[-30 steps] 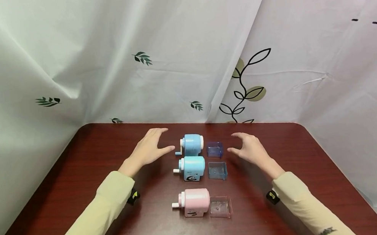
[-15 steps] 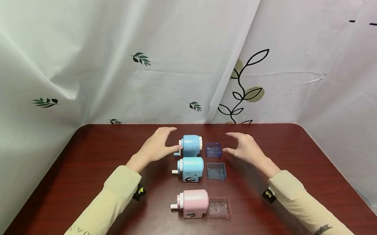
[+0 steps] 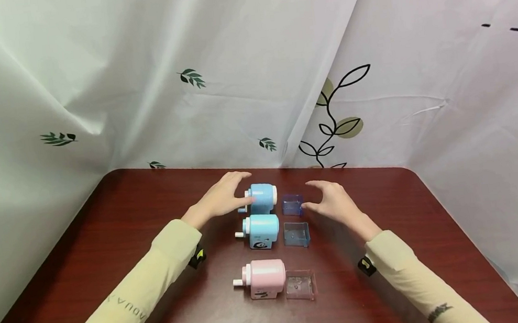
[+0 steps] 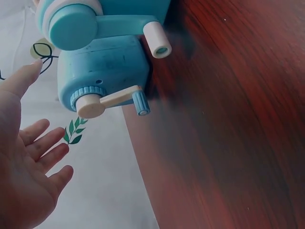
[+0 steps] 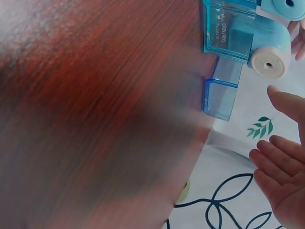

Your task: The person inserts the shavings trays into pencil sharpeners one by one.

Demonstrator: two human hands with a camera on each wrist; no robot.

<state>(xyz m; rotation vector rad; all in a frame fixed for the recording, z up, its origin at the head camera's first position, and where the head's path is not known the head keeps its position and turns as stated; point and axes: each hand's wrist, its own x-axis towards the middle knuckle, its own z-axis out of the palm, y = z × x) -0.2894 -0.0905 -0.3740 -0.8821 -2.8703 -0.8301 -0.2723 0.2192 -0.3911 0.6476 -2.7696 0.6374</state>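
Three hand-crank pencil sharpeners stand in a column on the table. The farthest, a blue pencil sharpener (image 3: 263, 199), has my left hand (image 3: 221, 196) beside its crank side, thumb overlapping its body in the head view. In the left wrist view the left hand (image 4: 28, 157) has its fingers spread, with nothing in it. Right of that sharpener lies a dark blue clear shavings drawer (image 3: 292, 205). My right hand (image 3: 337, 201) hovers at its right edge, thumb and fingers apart and holding nothing. Nearer stand a light blue sharpener (image 3: 264, 228) and a pink sharpener (image 3: 267, 276).
A clear blue drawer (image 3: 296, 234) lies right of the light blue sharpener, and a clear pink drawer (image 3: 300, 285) right of the pink one. Behind the dark red wooden table (image 3: 199, 315) hangs a white curtain (image 3: 234, 106) with leaf prints.
My left hand has moved right to the farthest sharpener, its thumb now overlapping the body. My right hand has shifted left toward the dark blue drawer. The sharpeners and drawers stay put.
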